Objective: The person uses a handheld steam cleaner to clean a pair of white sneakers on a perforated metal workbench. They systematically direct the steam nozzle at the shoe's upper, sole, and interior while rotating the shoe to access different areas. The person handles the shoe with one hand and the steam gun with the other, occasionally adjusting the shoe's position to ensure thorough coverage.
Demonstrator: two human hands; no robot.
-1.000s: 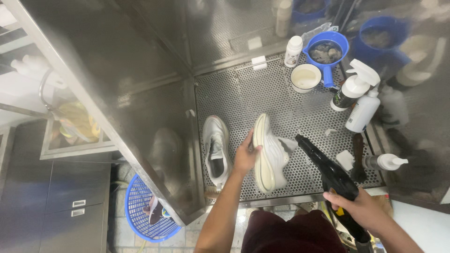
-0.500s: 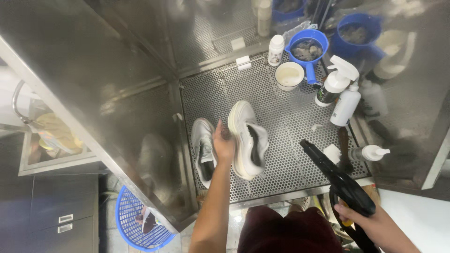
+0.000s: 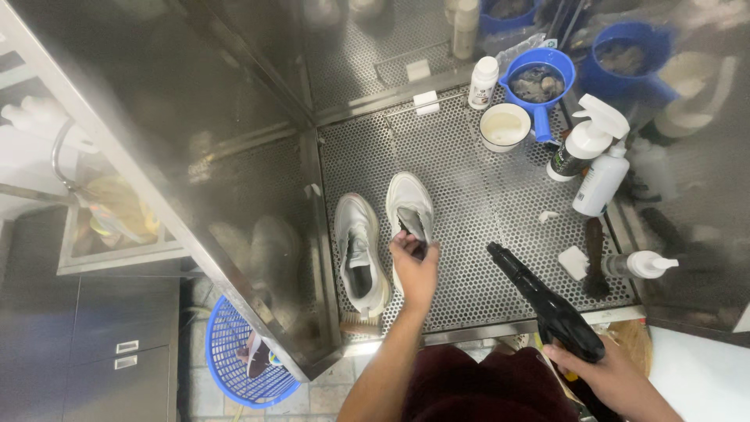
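Observation:
Two white sneakers stand side by side on the perforated steel tray [image 3: 469,234] of a metal booth. My left hand [image 3: 414,270] grips the heel opening of the right sneaker [image 3: 408,207], which now sits flat on its sole. The left sneaker [image 3: 359,250] lies untouched beside it. My right hand [image 3: 613,379] holds a black spray gun [image 3: 547,305] by its handle at the tray's front edge, its nozzle pointing towards the shoes.
At the back stand a small white bottle [image 3: 483,82], a white cup [image 3: 505,126] and a blue scoop [image 3: 539,82]. Two spray bottles [image 3: 594,160], a dark brush [image 3: 595,258] and a pump bottle [image 3: 637,264] line the right side. A blue basket [image 3: 238,359] sits on the floor.
My left hand has turned the right sneaker from its side down onto its sole and shifted to its heel. The spray gun has stayed low at the front right.

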